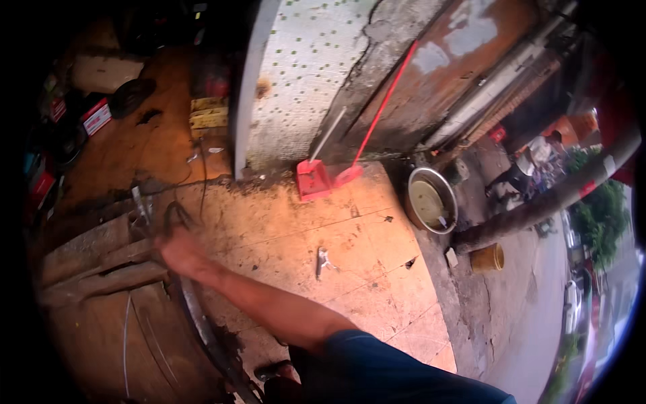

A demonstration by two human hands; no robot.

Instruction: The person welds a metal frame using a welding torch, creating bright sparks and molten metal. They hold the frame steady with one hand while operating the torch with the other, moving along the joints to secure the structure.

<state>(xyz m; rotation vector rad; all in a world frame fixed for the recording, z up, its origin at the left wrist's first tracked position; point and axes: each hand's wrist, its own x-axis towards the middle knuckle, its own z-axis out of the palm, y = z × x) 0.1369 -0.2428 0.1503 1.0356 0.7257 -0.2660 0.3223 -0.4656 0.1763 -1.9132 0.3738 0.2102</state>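
Observation:
My right hand (180, 248), smeared by motion, reaches far to the left with its fingers closed. A dark looped piece (176, 214) sticks up from the fist; its kind is not clear. Beside the hand is the edge of a worn wooden bench (101, 286). A bright metal piece (141, 205) stands up just left of the fist. A long dark curved strip (202, 323) runs from below the hand down toward my feet. On the tiled floor, right of my forearm, lies a silver plier-like tool (323, 262). My left hand is out of the picture.
A red dustpan (313, 180) and a red-handled broom (350, 174) lean by the tiled wall. Right of them are a metal basin (432, 200) holding liquid, a slanting pole (531, 214) and a yellow-brown bucket (487, 258). Boxes (96, 117) lie at the back left.

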